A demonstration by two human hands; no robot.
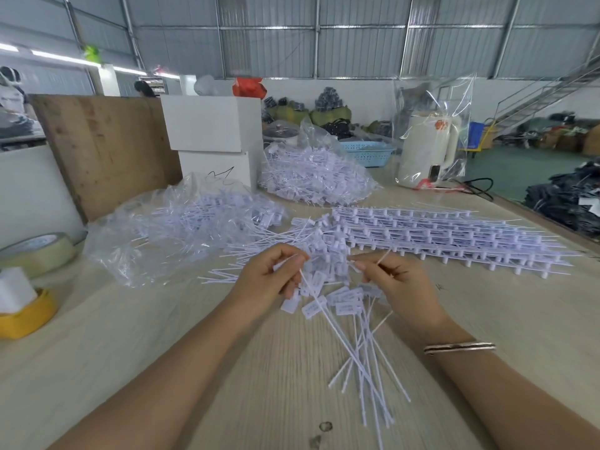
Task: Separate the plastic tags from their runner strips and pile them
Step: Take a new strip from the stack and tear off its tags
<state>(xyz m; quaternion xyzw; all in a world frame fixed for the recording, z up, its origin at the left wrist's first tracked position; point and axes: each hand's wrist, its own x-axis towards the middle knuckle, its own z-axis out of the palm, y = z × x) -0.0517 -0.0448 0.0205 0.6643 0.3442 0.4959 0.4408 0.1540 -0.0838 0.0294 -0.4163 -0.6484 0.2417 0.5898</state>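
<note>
On the pale wood-grain tabletop point(130, 368), nearest the person, the thin white tails of a bunch of white plastic tags point(344, 303) fan out toward the camera. The left hand point(269, 280) curls its fingers around one tail of that bunch, and the right hand point(396, 284), with a silver bangle point(459, 347) on its wrist, pinches a slim white stem between thumb and fingertips; the flat label ends hang between the two hands. Just behind the hands lies a loose pile of separated tags point(311, 241), and to its right a stack of white tags on runner strips point(448, 235). To the left sit a yellow tape roll point(29, 316) and a beige tape roll point(39, 251). Farther back, two clear plastic bags of tags point(181, 222) point(311, 177) crowd the table, before white cardboard boxes point(211, 125), a brown wooden board point(104, 151), a light blue basket point(367, 152) and a cream kettle in a clear bag point(428, 147).
</note>
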